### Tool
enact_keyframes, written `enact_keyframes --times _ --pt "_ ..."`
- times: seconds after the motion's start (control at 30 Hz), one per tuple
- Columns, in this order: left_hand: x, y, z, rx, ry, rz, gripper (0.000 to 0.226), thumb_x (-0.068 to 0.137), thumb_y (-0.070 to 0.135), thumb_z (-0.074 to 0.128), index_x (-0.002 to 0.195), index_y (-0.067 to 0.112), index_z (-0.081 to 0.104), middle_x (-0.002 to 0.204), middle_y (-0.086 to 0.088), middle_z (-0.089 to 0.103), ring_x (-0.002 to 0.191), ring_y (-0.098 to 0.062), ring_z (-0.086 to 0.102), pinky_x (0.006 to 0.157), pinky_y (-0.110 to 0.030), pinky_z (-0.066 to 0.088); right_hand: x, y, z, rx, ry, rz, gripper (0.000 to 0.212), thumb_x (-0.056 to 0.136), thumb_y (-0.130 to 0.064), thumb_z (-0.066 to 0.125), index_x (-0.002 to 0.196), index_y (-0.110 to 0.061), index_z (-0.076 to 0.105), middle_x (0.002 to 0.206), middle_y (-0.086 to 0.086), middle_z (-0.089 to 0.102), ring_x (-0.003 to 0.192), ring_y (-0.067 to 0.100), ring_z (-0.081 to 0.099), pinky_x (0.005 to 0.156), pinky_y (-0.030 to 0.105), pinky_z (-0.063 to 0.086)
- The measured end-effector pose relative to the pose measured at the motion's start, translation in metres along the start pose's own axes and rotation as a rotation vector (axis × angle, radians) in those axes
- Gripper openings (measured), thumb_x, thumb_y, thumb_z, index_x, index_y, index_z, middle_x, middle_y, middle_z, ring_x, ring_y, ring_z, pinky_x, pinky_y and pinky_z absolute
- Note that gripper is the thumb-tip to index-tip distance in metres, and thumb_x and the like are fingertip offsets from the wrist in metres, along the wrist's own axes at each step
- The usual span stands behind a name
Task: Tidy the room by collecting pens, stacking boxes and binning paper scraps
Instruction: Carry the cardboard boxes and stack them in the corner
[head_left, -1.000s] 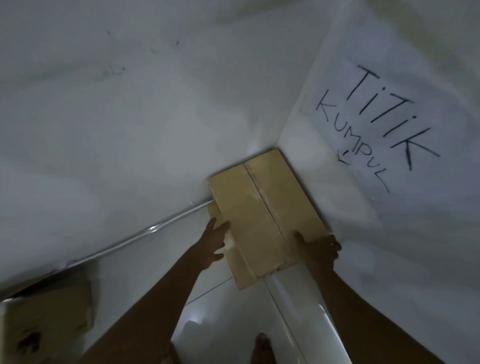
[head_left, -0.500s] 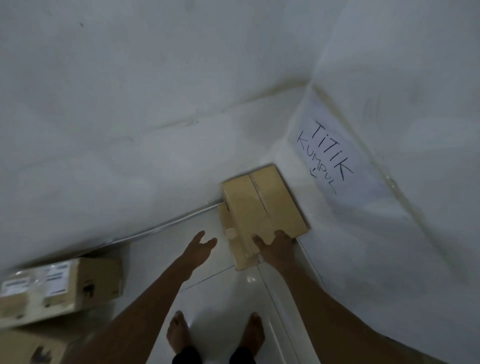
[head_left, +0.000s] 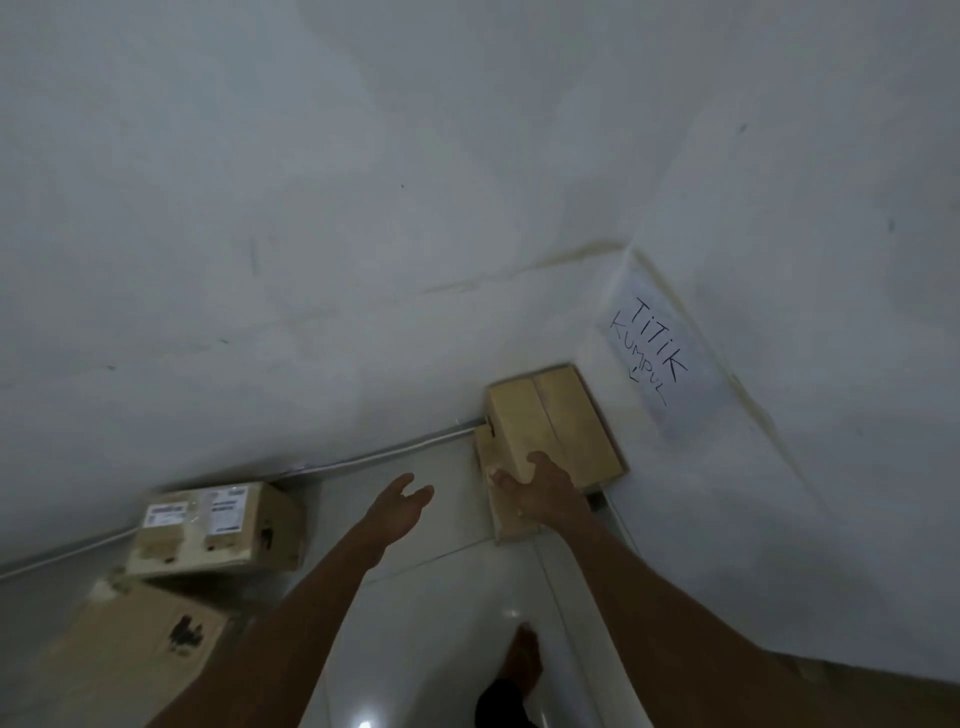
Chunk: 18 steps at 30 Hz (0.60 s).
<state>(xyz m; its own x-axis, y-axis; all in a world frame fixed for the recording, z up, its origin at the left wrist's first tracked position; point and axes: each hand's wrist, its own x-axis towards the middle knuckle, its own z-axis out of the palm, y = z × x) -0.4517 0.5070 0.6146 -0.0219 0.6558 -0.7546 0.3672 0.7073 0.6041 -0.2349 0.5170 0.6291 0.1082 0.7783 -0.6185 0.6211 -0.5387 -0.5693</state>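
Box-stacking is in hand: the right hand (head_left: 545, 491) curls its fingers (head_left: 501, 475) over the near edge of the corner box (head_left: 561, 415), the left hand (head_left: 397, 501) is spread and empty, and the labelled box (head_left: 218, 525) looks next to fetch.

Corner box (head_left: 558, 423): plain tan cardboard, top flaps closed with a seam down the middle. It sits flat on the floor directly below the sign (head_left: 655, 358), pushed into the room corner.
Corner box, side: the left face shows, with a small dark notch near its top edge.
Corner box, contact: the right hand (head_left: 543, 491) grips its near corner, thumb on the left face.
Labelled box (head_left: 218, 525): cardboard with white shipping labels on top and dark marks on its end face, closed. It stands against the wall, well left of the sign.
Large box (head_left: 130, 660): brown, blurred, with a dark print mark, lying tilted. It is farthest left of the sign and just beside the labelled box.
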Motion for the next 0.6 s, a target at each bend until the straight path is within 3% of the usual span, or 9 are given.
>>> enact_keyframes --times 0.33,0.6 --pt "-0.094 -0.072 -0.076 0.07 0.078 0.057 0.061 0.094 0.045 0.052 0.147 0.022 0.034 0.158 -0.007 0.025 0.141 -0.027 0.033 0.113 -0.036 0.028 -0.117 -0.047 0.054 -0.109 -0.03 -0.104 0.102 0.079 -0.072 0.054 0.151 -0.008 0.02 0.158 0.009 0.023 0.143 0.027 0.026 0.113 0.036 0.024" --pt "-0.141 -0.112 -0.108 0.064 0.182 0.052 0.059 0.093 0.047 0.052 0.145 0.02 0.039 0.15 -0.014 0.037 0.131 -0.035 0.045 0.108 -0.047 0.039 -0.163 -0.066 0.08 -0.175 -0.106 -0.216 0.1 0.08 -0.072 0.052 0.151 -0.009 0.021 0.158 0.009 0.021 0.143 0.027 0.027 0.112 0.038 0.025"
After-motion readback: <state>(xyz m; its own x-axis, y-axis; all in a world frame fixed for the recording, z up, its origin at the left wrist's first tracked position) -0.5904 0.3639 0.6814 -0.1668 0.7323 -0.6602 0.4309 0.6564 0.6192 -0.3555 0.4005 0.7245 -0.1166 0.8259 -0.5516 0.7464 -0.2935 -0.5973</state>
